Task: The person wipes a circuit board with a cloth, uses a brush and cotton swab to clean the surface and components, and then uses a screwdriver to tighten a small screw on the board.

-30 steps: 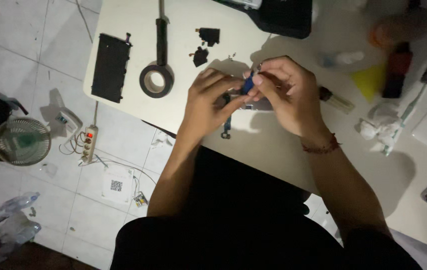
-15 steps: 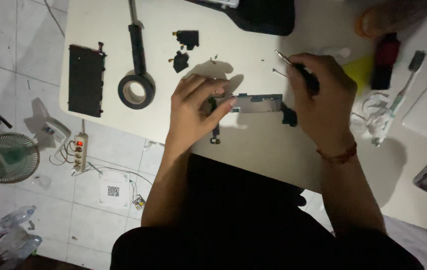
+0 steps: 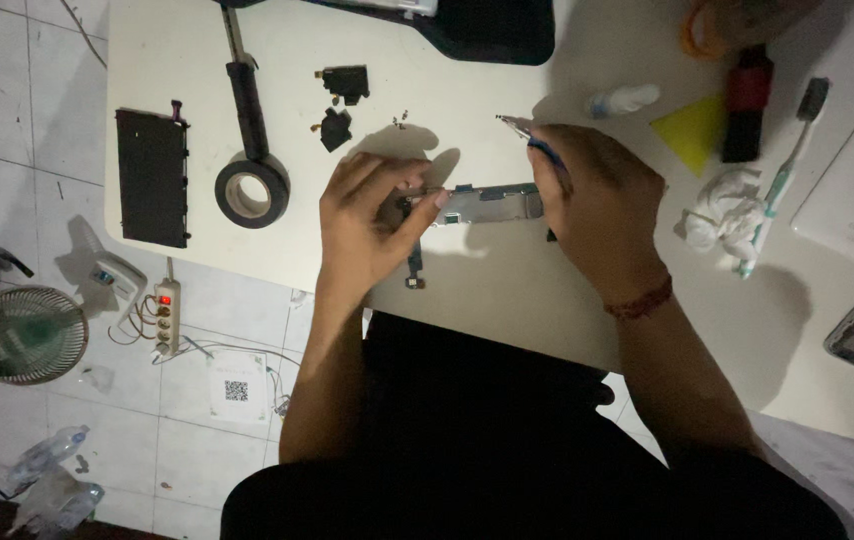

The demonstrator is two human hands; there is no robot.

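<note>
Hands: left hand pinches the left end of the circuit board with thumb and fingertips — right hand is closed round a thin blue-handled tool, its heel on the board's right end.
Change: a second ago both hands were bunched together over the part, lifted close; now they have parted and the board lies flat and stretched out between them on the table.
Meaning: I judge the board is now steadied for fine work, with the tool's tip raised and pointing far-left, not touching it.
Board: narrow, long, silvery shielding with a dark left end; a thin ribbon cable hangs off toward the near edge.
Around: roll of black tape to the left, small black parts farther off.
</note>
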